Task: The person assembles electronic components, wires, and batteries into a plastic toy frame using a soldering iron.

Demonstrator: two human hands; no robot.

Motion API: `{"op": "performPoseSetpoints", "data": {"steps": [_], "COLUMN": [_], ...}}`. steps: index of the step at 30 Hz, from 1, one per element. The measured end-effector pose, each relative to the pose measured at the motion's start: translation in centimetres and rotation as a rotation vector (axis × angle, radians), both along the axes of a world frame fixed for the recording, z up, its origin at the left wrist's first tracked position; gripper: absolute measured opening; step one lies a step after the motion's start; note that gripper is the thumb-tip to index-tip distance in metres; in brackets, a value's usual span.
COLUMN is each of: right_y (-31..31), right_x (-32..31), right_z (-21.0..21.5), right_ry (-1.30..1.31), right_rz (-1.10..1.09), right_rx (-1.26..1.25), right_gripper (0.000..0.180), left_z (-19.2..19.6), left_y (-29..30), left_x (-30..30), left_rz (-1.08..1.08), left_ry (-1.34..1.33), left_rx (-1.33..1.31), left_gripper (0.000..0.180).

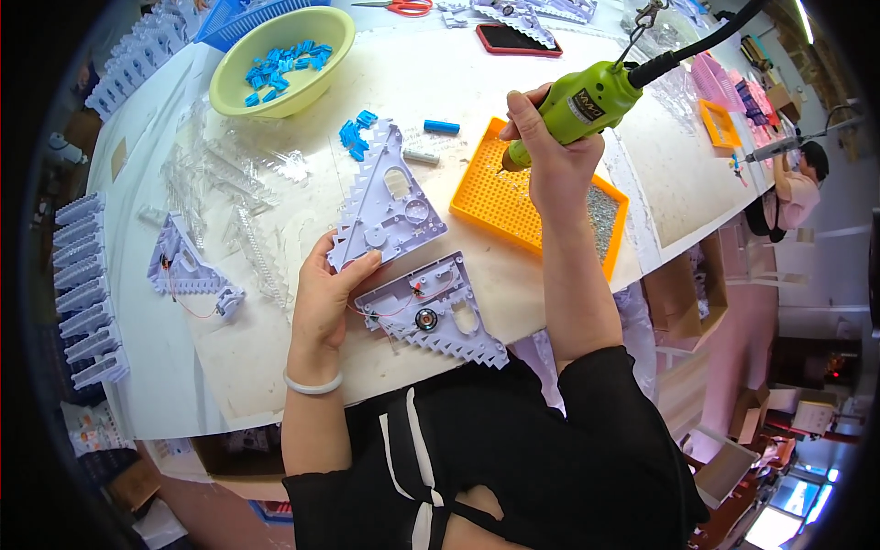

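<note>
My left hand [323,291] pinches the lower corner of a lavender plastic shell half [392,213], roughly triangular with one toothed edge. Closer to me lies a second toothed shell half [458,286], with red wires and a round black part inside. My right hand [561,165] is wrapped round a green electric screwdriver [587,99] that hangs from a hook and a black cable. Its tip points down over an orange perforated tray [500,197], whose right part holds many small metal screws [603,218]. My right forearm hides part of the tray.
A yellow bowl [220,84] of blue plastic pieces stands at the far left, with loose blue pieces [353,137] nearer. Another wired shell part [183,261] lies left among clear plastic strips [229,170]. A phone [518,40] and scissors [408,7] lie at the back. A co-worker [796,192] sits at the right.
</note>
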State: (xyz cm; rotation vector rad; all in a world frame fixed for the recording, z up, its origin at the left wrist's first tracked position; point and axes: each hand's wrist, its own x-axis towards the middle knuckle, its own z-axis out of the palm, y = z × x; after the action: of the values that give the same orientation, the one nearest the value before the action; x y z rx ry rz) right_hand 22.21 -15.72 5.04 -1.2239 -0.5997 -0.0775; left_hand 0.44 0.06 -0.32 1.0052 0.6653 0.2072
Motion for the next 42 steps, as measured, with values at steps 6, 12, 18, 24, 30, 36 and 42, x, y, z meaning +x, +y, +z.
{"op": "performPoseSetpoints", "data": {"steps": [6, 12, 18, 24, 30, 36, 42], "right_y": [0.1, 0.2, -0.5, 0.2, -0.4, 1.0, 2.8], "right_x": [0.3, 0.2, 0.6, 0.5, -1.2, -5.1, -8.3], "right_z": [-0.2, -0.3, -0.2, 0.3, 3.3, 5.4, 4.5], "right_ry": [-0.007, -0.023, -0.008, -0.017, -0.017, -0.070, 0.052], "right_rz": [-0.013, 0.003, 0.004, 0.089, 0.153, 0.396, 0.502], "right_rx": [-0.017, 0.015, -0.045, -0.086, 0.127, 0.307, 0.253], "right_gripper": [0.014, 0.014, 0.013, 0.013, 0.010, 0.006, 0.008], "left_z": [0.0, 0.0, 0.0, 0.0, 0.1, 0.1, -0.1], "left_y": [0.0, 0.0, -0.1, 0.1, 0.0, 0.1, 0.2], "left_x": [0.0, 0.1, -0.1, -0.3, 0.1, 0.2, 0.0], "left_rz": [-0.006, -0.002, -0.005, -0.001, 0.010, 0.019, 0.010], "left_ry": [0.007, 0.001, 0.005, -0.002, -0.009, -0.053, -0.054], "left_rx": [0.000, -0.006, 0.000, -0.006, -0.003, -0.050, -0.074], "left_gripper": [0.052, 0.053, 0.053, 0.051, 0.046, 0.045, 0.045]}}
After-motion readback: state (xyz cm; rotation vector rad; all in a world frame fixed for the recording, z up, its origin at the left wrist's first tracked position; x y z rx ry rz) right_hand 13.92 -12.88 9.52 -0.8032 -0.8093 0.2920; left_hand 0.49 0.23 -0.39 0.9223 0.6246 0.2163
